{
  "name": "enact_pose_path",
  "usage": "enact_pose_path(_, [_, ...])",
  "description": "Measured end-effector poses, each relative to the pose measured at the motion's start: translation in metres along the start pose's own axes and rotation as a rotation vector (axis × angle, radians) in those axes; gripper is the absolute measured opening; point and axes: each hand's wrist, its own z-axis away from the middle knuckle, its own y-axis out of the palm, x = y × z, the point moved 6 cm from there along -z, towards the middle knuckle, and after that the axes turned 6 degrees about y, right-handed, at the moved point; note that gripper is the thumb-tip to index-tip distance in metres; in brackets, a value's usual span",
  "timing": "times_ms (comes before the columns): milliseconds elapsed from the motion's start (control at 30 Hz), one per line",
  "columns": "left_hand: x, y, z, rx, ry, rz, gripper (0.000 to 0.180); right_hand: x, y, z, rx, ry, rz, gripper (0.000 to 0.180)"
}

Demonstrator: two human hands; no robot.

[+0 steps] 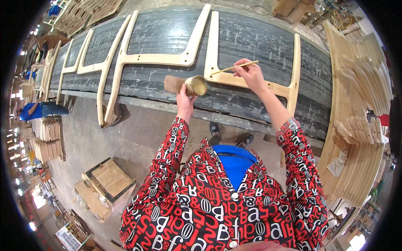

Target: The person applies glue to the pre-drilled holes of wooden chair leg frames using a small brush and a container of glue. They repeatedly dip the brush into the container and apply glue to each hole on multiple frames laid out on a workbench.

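My left hand (184,100) is closed around a round tub of pale, thick glue-like stuff (199,85), tilted toward me at the table's near side. A flat brown piece (173,84) sticks out to the left behind that hand; whether it is joined to the tub I cannot tell. Between the fingers of my right hand (249,74) is a thin wooden stick (234,67). Its left tip reaches the corner of a pale wooden chair-like frame (234,79), close to small dark holes. A second such frame (155,60) lies just left of it.
The long dark scuffed table (255,42) carries more wooden frames (93,67) on the left. Stacked curved wooden parts (360,92) stand at the right. On the floor at lower left is a low wooden box (111,180). A person in blue (35,111) is at far left.
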Motion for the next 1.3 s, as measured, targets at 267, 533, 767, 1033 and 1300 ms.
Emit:
enact_pose_path(267, [0.035,0.085,0.023,0.216,-0.051,0.004,0.031,-0.066,-0.039,0.039,-0.193,0.315,-0.44,0.017])
enact_pose_path(533, [0.068,0.14,0.047,0.305,-0.217,0.192,0.036,-0.07,-0.119,0.091,-0.242,0.221,-0.776,0.008])
enact_pose_path(767, [0.102,0.187,0.052,0.351,-0.272,0.225,0.037,-0.093,-0.15,0.109,-0.45,0.205,-0.774,0.009])
enact_pose_path(1033, [0.122,0.185,0.038,0.311,-0.299,0.234,0.038,-0.108,-0.166,0.1,-0.57,0.258,-0.757,0.021])
enact_pose_path(1300, [0.114,0.124,0.027,0.207,-0.266,0.357,0.041,-0.067,-0.165,0.068,-0.472,0.106,-0.006,0.022])
